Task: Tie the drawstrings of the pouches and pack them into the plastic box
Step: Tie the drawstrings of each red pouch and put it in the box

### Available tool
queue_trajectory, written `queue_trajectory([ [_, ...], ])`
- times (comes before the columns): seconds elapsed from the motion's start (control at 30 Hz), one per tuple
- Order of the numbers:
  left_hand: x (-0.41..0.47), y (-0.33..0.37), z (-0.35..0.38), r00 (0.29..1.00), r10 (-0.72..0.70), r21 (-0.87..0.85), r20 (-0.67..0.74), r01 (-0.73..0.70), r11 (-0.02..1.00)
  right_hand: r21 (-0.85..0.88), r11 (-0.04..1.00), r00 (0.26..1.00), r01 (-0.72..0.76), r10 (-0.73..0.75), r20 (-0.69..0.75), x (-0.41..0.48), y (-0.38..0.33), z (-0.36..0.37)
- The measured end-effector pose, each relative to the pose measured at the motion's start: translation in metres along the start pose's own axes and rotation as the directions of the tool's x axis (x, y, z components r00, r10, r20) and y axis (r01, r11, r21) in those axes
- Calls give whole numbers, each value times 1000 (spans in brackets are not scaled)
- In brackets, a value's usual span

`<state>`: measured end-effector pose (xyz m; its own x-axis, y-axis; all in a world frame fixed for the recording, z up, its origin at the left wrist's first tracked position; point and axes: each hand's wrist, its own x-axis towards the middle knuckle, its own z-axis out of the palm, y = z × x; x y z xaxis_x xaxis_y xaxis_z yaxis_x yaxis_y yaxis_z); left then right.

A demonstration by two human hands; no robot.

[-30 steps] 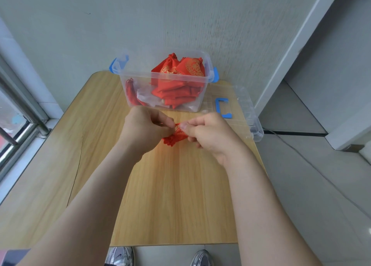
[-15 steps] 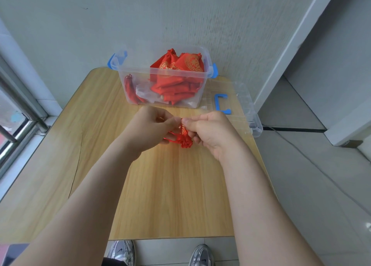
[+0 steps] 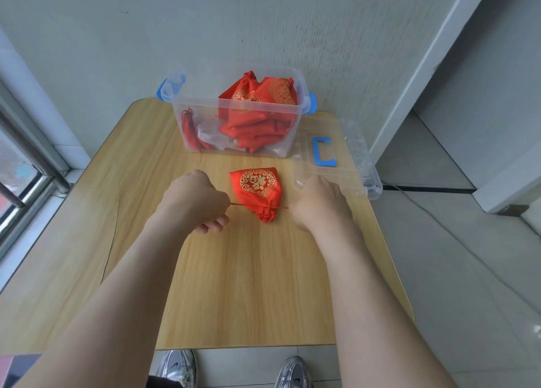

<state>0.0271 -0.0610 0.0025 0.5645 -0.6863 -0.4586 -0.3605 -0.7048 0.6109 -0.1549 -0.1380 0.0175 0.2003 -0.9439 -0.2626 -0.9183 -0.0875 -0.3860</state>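
Observation:
A red pouch (image 3: 257, 188) with a gold emblem lies on the wooden table (image 3: 240, 285), its mouth gathered tight toward me. A thin red drawstring (image 3: 243, 205) runs taut out of both sides of the neck. My left hand (image 3: 196, 200) grips the left end and my right hand (image 3: 319, 203) grips the right end, the two hands spread apart on either side of the pouch. Behind it stands the clear plastic box (image 3: 205, 115) with blue latches, holding several red pouches (image 3: 260, 109).
The box's clear lid (image 3: 345, 156) with a blue handle lies flat at the table's right edge. A wall rises right behind the box. A window frame (image 3: 35, 159) borders the left. My shoes (image 3: 178, 370) show below the table's near edge.
My hands were close together over the pouch's neck, working the string. They have now pulled apart sideways, drawing the string taut and leaving the pouch uncovered on the table.

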Motion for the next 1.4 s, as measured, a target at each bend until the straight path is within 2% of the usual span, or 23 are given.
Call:
queue_trajectory([
  [0.13,-2,-2,3,992,66,292,-106,-33,956,-52,996,995,72,-68,74,2,-2,11],
  [0.23,-2,-4,7,970,157,365,-186,-81,927,-56,993,987,105,-97,127,5,-3,13],
  [0.3,-1,-3,11,955,233,428,-184,-136,894,-41,991,978,126,-117,172,3,-5,12],
  [0.37,-4,1,13,949,293,477,-118,-205,855,-57,985,966,163,-148,210,2,-7,12],
  [0.53,-7,3,15,937,344,457,69,-336,824,-92,973,959,212,-189,209,8,-4,26],
  [0.67,-6,3,16,912,405,483,61,-382,788,-55,973,967,226,-217,130,13,-2,34],
  [0.83,-5,2,16,909,393,530,139,-403,746,-35,972,969,234,-229,96,14,-3,35],
  [1.07,-7,8,15,889,410,356,205,-458,815,67,963,963,262,-265,40,19,-5,34],
  [1.27,-2,4,22,881,452,295,143,-473,830,157,960,968,233,-245,58,14,-4,29],
  [1.4,0,1,22,875,456,324,161,-483,813,209,958,976,195,-210,51,9,-4,24],
])
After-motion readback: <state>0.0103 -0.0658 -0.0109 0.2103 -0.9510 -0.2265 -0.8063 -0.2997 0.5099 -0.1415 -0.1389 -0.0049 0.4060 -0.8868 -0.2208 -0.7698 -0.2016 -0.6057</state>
